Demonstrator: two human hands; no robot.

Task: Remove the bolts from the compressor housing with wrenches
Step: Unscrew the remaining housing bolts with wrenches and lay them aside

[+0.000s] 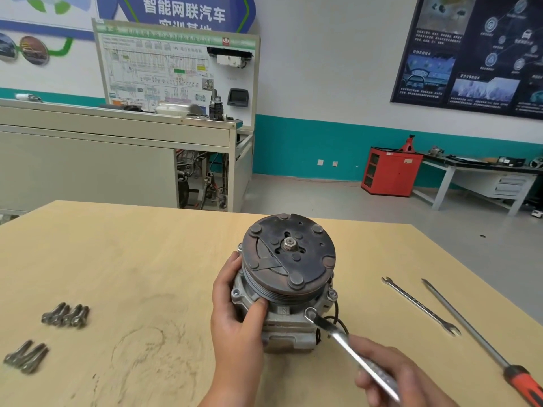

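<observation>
A grey compressor housing [282,327] with a dark pulley disc [289,254] on top stands on the wooden table [132,259]. My left hand [235,312] grips its left side, thumb on the pulley's edge. My right hand [393,374] holds a silver wrench [346,345] by its handle. The wrench's ring end sits over a bolt at the housing's front rim. Another bolt [332,294] stands in the housing's right lug.
Two clusters of removed bolts lie at the left, one [66,315] farther and one [26,356] nearer. A second open-end wrench [420,305] and a red-handled screwdriver [482,342] lie to the right. A black wire [338,321] hangs off the housing.
</observation>
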